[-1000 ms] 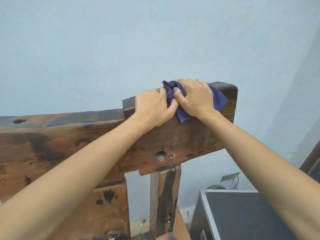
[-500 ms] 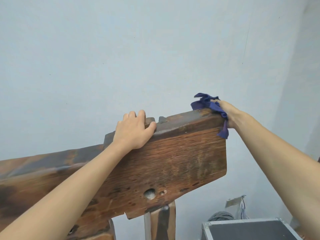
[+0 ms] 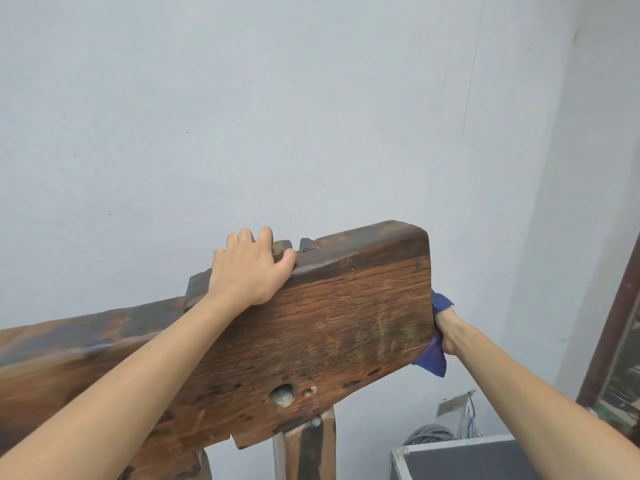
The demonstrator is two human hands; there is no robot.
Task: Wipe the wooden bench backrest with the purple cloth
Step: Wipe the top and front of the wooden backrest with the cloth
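Observation:
The wooden bench backrest (image 3: pixel 339 323) is a thick, dark brown plank rising from lower left to its square right end. My left hand (image 3: pixel 247 271) rests on the plank's top edge, fingers draped over the far side. My right hand (image 3: pixel 446 329) holds the purple cloth (image 3: pixel 434 355) against the plank's right end face; its fingers are hidden behind the wood and cloth. One cloth corner sticks up above the hand, another hangs below it.
A wooden post (image 3: pixel 308 448) supports the backrest from below. A grey case with metal edging (image 3: pixel 460 459) stands at lower right, with coiled cable (image 3: pixel 431 434) behind it. A dark wooden frame (image 3: pixel 620 341) runs along the right edge. A pale wall lies behind.
My right hand has carried the cloth from the plank's top right corner down along its end face. The left hand stays on the top edge. The view has tilted up slightly.

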